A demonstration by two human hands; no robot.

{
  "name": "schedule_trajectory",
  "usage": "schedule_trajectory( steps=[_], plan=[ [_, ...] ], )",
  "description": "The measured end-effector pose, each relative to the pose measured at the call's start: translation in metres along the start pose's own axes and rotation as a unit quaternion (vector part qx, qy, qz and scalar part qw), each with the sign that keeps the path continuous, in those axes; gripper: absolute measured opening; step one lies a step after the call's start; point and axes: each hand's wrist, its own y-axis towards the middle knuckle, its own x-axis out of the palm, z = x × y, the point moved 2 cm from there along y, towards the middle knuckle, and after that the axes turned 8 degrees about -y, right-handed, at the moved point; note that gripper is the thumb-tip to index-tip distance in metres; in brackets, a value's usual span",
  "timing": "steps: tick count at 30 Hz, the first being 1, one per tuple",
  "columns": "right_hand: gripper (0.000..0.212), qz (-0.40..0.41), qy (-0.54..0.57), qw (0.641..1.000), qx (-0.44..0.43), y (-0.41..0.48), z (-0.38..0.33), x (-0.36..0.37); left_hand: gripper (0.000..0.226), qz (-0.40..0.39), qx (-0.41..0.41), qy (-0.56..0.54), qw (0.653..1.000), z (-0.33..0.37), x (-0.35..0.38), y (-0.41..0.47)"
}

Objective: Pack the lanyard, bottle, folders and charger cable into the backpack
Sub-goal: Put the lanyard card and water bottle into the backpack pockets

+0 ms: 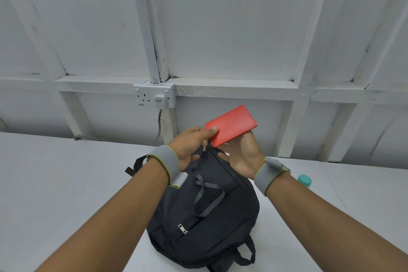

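Black backpack [203,216] on the white surface [66,183], striped lanyard [207,192] draped across its front (teal-capped bottle [305,180] apart, on the right). Left hand [192,146] and right hand [241,152], fingers clamped on a red badge holder [231,125] directly above the bag's top, long axis tilted up-right. Wall socket [154,96] behind.

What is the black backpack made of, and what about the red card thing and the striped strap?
The backpack looks like matte woven cloth: it sags and creases, with stitched seams. The red card holder, held by the left hand and right hand, looks like smooth stiff plastic, perhaps rubbery; its flat face and rounded corners suggest that. The striped strap looks like woven ribbon, lying limp and looped.
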Motion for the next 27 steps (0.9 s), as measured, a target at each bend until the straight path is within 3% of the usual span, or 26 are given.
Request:
schedule_trajectory(
  steps=[7, 10, 12, 14, 16, 21, 24, 27],
  plan=[
    [0.063, -0.082, 0.046, 0.995, 0.026, -0.004, 0.002, 0.016, 0.025, 0.022, 0.083, -0.062, 0.994, 0.009, 0.007, 0.002],
    [0.039, -0.064, -0.013, 0.996, 0.062, -0.009, 0.004, 0.012, 0.023, 0.113, 0.155, -0.077, 0.978, 0.009, -0.01, 0.009],
    [0.021, -0.044, -0.106, 0.992, 0.048, -0.01, 0.005, 0.001, 0.024, 0.174, 0.19, 0.016, 0.966, 0.008, -0.026, 0.011],
    [0.013, -0.029, -0.17, 0.985, 0.02, -0.011, 0.0, -0.006, 0.022, 0.187, 0.198, 0.154, 0.95, 0.002, -0.037, 0.014],
    [0.022, -0.006, -0.19, 0.982, -0.005, -0.009, -0.011, -0.008, 0.016, 0.152, 0.18, 0.223, 0.946, -0.004, -0.038, 0.012],
    [0.021, 0.033, -0.25, 0.966, -0.061, 0.0, -0.044, -0.022, 0.021, -0.01, 0.165, 0.249, 0.954, -0.007, -0.024, 0.003],
    [0.011, 0.057, -0.249, 0.963, -0.089, 0.01, -0.049, -0.038, 0.018, -0.042, 0.141, 0.177, 0.973, 0.002, -0.027, 0.002],
    [0.007, 0.032, -0.145, 0.987, -0.059, 0.019, -0.038, -0.044, 0.012, -0.061, 0.113, 0.016, 0.992, 0.012, -0.029, -0.001]
  ],
)
